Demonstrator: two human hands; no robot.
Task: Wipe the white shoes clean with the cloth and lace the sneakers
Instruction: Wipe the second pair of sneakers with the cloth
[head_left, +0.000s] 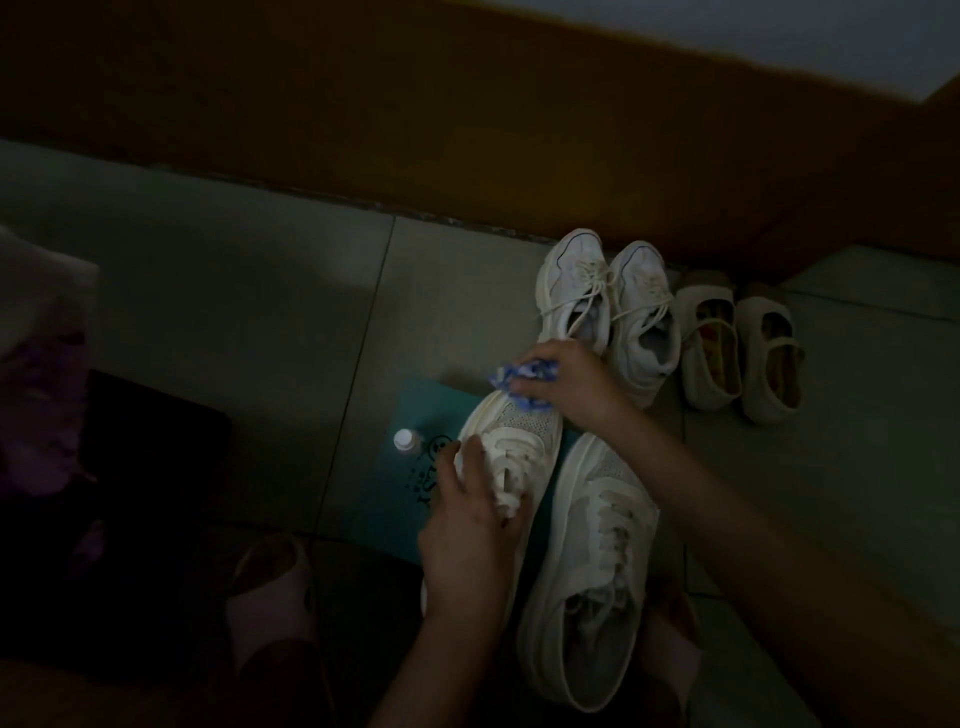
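Two white lace-up shoes lie side by side on a teal mat (415, 410). My left hand (470, 525) holds the left shoe (524, 441) over its laces and tongue. My right hand (566, 384) grips a crumpled blue-and-white cloth (519, 379) and presses it on that shoe's toe. The right shoe (592, 561) lies untouched beside it, its laces threaded and its opening towards me.
A small white-capped bottle (404, 440) stands at the mat's left edge. A second pair of white sneakers (608, 306) and a pair of beige strap shoes (737, 343) sit against the brown wall base. Pink slippers (275, 597) on my feet are near the bottom. The scene is dim.
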